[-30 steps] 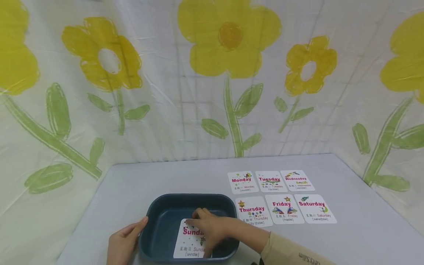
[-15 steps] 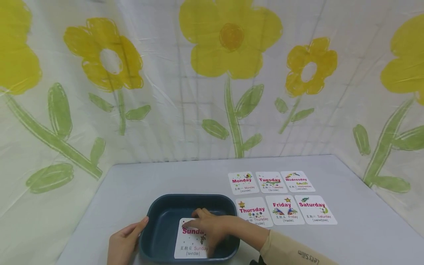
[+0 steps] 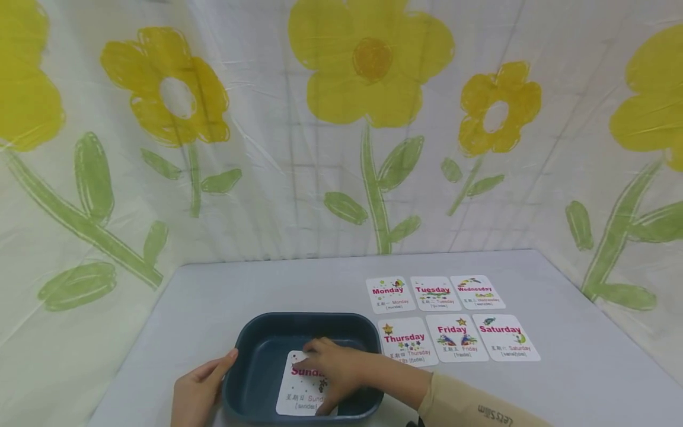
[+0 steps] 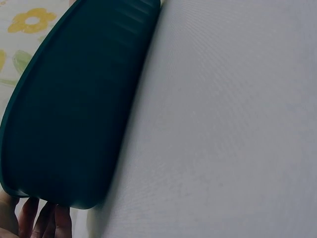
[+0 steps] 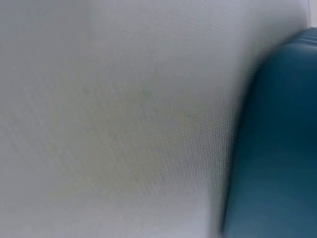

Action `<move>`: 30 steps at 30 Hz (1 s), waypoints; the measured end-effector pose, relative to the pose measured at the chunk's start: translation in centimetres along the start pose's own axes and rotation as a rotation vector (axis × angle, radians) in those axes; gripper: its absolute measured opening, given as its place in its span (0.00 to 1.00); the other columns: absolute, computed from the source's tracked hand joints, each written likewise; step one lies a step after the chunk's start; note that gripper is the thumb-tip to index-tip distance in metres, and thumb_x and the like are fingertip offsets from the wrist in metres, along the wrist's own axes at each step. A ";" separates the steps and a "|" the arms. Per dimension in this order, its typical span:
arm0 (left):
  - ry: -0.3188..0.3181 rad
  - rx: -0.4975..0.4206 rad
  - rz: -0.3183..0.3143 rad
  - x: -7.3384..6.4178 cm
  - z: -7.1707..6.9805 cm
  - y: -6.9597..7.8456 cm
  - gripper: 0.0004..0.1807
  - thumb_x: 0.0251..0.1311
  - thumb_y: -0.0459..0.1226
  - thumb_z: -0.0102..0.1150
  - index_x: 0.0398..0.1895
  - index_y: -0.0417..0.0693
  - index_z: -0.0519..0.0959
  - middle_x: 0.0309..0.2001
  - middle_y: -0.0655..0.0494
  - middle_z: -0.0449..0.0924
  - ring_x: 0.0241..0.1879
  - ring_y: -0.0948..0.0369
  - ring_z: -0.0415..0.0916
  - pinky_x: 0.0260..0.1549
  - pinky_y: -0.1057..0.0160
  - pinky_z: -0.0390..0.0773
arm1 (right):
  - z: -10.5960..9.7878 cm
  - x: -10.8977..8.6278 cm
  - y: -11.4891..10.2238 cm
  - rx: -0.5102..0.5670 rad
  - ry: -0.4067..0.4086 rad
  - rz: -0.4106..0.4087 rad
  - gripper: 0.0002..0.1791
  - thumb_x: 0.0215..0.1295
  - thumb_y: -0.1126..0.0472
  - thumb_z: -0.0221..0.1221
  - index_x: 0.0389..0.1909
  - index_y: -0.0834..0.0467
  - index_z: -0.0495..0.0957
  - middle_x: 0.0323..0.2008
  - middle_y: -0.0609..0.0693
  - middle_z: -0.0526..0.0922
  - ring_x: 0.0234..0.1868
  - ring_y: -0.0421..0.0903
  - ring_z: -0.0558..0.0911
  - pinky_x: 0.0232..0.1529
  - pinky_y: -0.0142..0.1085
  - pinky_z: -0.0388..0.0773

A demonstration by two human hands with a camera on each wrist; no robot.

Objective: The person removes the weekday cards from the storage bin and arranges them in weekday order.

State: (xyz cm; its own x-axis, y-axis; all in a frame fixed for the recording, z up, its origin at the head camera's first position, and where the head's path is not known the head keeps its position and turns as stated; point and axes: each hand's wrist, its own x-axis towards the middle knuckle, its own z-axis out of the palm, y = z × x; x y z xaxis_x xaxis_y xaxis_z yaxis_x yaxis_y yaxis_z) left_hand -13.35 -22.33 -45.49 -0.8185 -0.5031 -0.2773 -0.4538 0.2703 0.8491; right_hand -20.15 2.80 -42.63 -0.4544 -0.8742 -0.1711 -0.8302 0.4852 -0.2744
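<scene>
In the head view, a white card printed "Sunday" lies in the dark teal tub, near its front wall. My right hand reaches into the tub from the right and grips this card, fingers at its top part and thumb at the bottom edge. The hand covers the card's right side. My left hand is at the tub's left side, its thumb tip close to the rim. In the left wrist view, the left fingers meet the outer wall of the tub; the right wrist view shows no hand.
Right of the tub, two rows of cards lie on the grey table: Monday, Tuesday, Wednesday behind, Thursday, Friday, Saturday in front. A flower-printed curtain hangs behind.
The Sunday card has shifted slightly left inside the tub. My right thumb has moved left along its bottom edge. The left hand stays in place at the tub.
</scene>
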 end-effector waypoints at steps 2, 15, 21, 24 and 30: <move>-0.003 0.000 0.000 0.0 0.0 0.0 0.47 0.37 0.70 0.59 0.44 0.37 0.81 0.42 0.43 0.82 0.30 0.62 0.72 0.24 0.66 0.72 | 0.0 0.1 -0.2 0.006 -0.012 0.029 0.44 0.41 0.43 0.72 0.63 0.43 0.66 0.63 0.48 0.62 0.60 0.43 0.62 0.52 0.34 0.72; -0.002 -0.006 0.014 0.0 0.0 -0.1 0.46 0.39 0.69 0.59 0.46 0.36 0.80 0.45 0.41 0.81 0.30 0.65 0.74 0.24 0.66 0.73 | -0.1 0.5 -0.4 -0.011 -0.057 0.060 0.48 0.36 0.47 0.75 0.62 0.41 0.62 0.66 0.47 0.60 0.64 0.47 0.61 0.59 0.41 0.68; -0.001 -0.002 0.013 -0.1 0.0 -0.1 0.47 0.39 0.70 0.58 0.46 0.37 0.80 0.45 0.42 0.81 0.30 0.64 0.73 0.24 0.66 0.72 | -0.2 0.6 -0.4 -0.062 -0.071 0.050 0.48 0.36 0.45 0.75 0.63 0.40 0.63 0.66 0.46 0.59 0.63 0.45 0.61 0.60 0.44 0.67; 0.003 -0.013 0.009 -0.1 0.0 0.0 0.47 0.38 0.70 0.59 0.46 0.37 0.80 0.45 0.43 0.81 0.30 0.65 0.73 0.24 0.66 0.73 | -0.4 0.7 -0.4 -0.082 -0.088 0.041 0.48 0.35 0.44 0.75 0.63 0.39 0.63 0.66 0.46 0.59 0.63 0.44 0.61 0.61 0.44 0.66; 0.033 -0.024 -0.001 -0.1 0.2 -0.1 0.48 0.36 0.71 0.59 0.45 0.37 0.81 0.43 0.44 0.82 0.29 0.64 0.74 0.24 0.66 0.73 | -0.7 0.6 -0.4 -0.069 -0.134 0.019 0.50 0.35 0.47 0.75 0.64 0.36 0.62 0.66 0.44 0.57 0.61 0.42 0.61 0.58 0.38 0.68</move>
State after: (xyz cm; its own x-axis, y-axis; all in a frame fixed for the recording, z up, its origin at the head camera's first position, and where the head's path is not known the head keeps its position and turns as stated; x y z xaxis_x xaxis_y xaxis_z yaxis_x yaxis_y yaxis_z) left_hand -13.33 -22.14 -45.72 -0.8057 -0.5304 -0.2635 -0.4457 0.2501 0.8595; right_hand -20.37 2.06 -41.99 -0.4264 -0.8527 -0.3019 -0.8443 0.4949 -0.2055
